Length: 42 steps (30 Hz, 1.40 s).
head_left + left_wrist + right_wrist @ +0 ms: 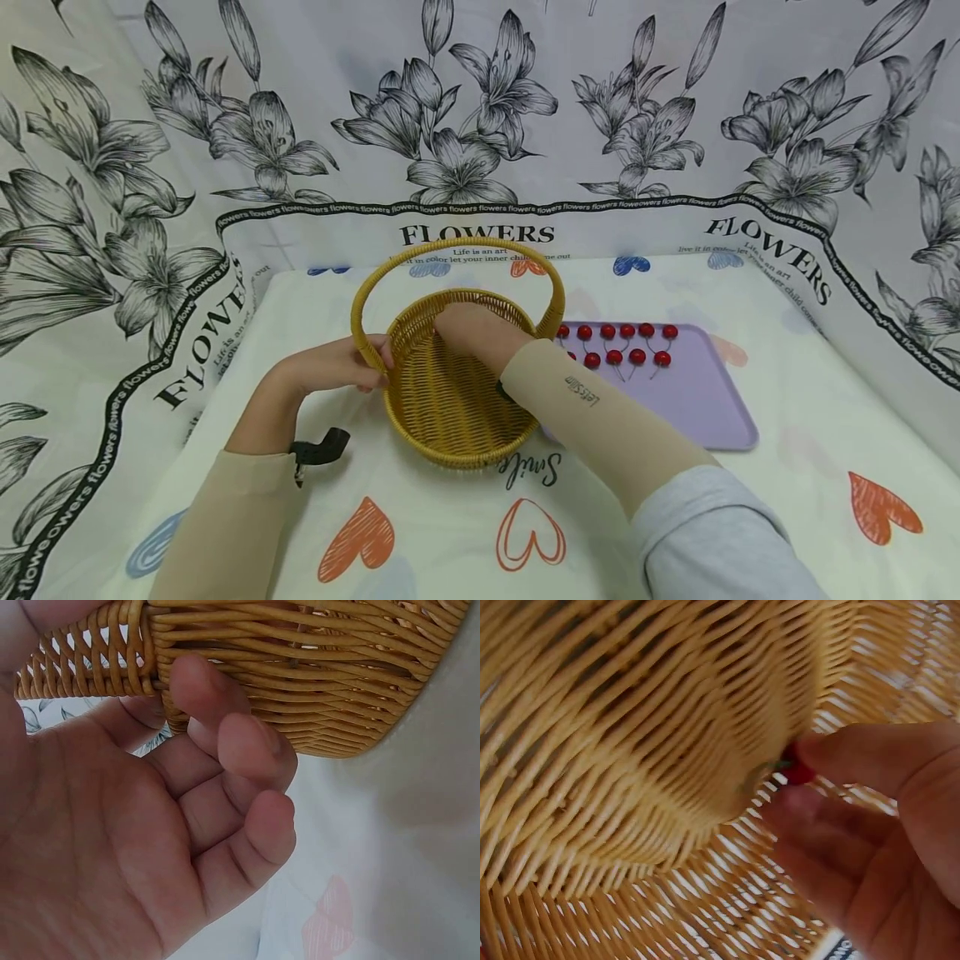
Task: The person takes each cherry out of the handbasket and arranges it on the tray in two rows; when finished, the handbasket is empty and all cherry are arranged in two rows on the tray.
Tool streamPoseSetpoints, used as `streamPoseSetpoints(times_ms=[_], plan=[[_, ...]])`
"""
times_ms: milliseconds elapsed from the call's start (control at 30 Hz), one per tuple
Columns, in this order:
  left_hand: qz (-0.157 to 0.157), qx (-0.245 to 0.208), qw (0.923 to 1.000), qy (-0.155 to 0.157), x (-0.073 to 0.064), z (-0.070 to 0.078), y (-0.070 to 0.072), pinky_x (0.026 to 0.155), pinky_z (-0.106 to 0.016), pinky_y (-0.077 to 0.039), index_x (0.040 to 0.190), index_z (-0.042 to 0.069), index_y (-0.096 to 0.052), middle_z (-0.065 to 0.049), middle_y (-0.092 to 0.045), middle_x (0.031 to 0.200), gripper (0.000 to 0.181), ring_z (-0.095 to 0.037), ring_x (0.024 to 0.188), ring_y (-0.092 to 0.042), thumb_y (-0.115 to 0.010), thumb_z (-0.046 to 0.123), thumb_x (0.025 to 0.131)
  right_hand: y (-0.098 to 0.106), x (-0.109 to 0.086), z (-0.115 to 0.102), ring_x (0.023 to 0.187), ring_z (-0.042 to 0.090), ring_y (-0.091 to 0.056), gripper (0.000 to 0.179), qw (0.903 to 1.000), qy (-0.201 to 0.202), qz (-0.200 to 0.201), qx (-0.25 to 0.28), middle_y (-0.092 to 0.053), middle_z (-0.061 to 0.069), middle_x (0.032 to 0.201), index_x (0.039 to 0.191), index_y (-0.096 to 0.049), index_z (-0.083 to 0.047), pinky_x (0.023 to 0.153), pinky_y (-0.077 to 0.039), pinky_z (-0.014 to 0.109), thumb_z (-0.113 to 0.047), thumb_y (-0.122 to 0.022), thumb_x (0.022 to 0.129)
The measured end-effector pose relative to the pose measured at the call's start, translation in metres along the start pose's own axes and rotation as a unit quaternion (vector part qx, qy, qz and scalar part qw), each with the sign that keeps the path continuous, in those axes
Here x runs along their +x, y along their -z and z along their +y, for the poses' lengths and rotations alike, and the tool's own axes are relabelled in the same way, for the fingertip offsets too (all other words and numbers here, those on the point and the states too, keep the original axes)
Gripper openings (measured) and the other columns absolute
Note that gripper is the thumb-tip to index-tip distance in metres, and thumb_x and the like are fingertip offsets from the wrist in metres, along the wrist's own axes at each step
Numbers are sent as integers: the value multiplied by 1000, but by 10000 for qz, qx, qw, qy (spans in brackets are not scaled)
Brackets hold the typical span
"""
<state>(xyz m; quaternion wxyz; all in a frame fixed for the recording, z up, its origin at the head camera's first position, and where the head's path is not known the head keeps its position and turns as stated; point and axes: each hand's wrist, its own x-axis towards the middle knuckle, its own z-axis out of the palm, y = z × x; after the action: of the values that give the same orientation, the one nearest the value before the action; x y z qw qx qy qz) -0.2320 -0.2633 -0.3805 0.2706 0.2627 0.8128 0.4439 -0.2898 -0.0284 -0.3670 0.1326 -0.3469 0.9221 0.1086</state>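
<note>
A yellow-brown woven basket (pixel 457 417) with a tall arched handle stands on the table in the head view. My left hand (pixel 333 367) grips its left rim near the foot of the handle. In the left wrist view, its curled fingers (pixel 251 750) lie against the outside of the weave. Reaching down inside the basket is my right hand (pixel 476 333), partly hidden by its own forearm in the head view. The right wrist view shows that hand pinching a red cherry (pixel 799 769) with a green stem between thumb and fingertips, near the basket's inner wall.
A purple tray (pixel 667 408) lies right of the basket, with several red cherries (pixel 626 331) in two rows along its back part; the basket handle and right arm cover its left side. A white tablecloth (pixel 442 542) with hearts spreads underneath. Flower-printed fabric (pixel 465 125) hangs behind.
</note>
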Motion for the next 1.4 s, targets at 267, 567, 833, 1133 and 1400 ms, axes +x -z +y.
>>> streamPoseSetpoints(times_ms=[267, 567, 833, 1133, 1400], plan=[[9, -75, 10000, 0, 2, -3, 0, 68, -38, -39, 102, -2, -56, -6, -50, 71, 22, -20, 70, -47, -67, 10, 87, -4, 14, 9, 96, 20, -66, 17, 9994, 98, 115, -310, -71, 6, 104, 107, -71, -10, 85, -52, 34, -4, -55, 105], [9, -6, 10000, 54, 4, -2, 1, 69, -39, -39, 102, 0, -56, -6, -51, 72, 22, -20, 71, -47, -68, 12, 88, 33, -44, 4, 90, 13, -65, 12, 9879, 867, 822, 989, -72, -2, 99, 106, -78, -12, 82, -51, 27, -19, -72, 98], [77, 106, 9998, 141, 4, -2, -1, 70, -41, -41, 103, 1, -58, -7, -52, 74, 22, -22, 72, -49, -69, 13, 88, 33, -141, 27, 93, 10, -58, 19, 9387, 1116, 2149, 2455, -66, -6, 103, 115, -76, -15, 83, -51, 28, -20, -74, 97], [29, 99, 9999, 60, 5, -2, 0, 70, -41, -43, 104, -1, -58, -10, -54, 78, 22, -26, 73, -51, -68, 12, 90, -20, -222, 104, 96, 19, -69, 24, 8596, -520, 3210, 3942, -72, 2, 108, 115, -75, -10, 84, -56, 38, -17, -79, 92], [69, 41, 9999, 151, 5, -2, -1, 70, -40, -43, 104, -3, -57, -10, -54, 77, 24, -23, 73, -51, -69, 11, 89, -78, -247, 188, 105, 34, -60, 44, 8460, -2710, 2257, 3999, -66, 17, 121, 130, -67, -8, 88, -44, 53, -39, -69, 98]])
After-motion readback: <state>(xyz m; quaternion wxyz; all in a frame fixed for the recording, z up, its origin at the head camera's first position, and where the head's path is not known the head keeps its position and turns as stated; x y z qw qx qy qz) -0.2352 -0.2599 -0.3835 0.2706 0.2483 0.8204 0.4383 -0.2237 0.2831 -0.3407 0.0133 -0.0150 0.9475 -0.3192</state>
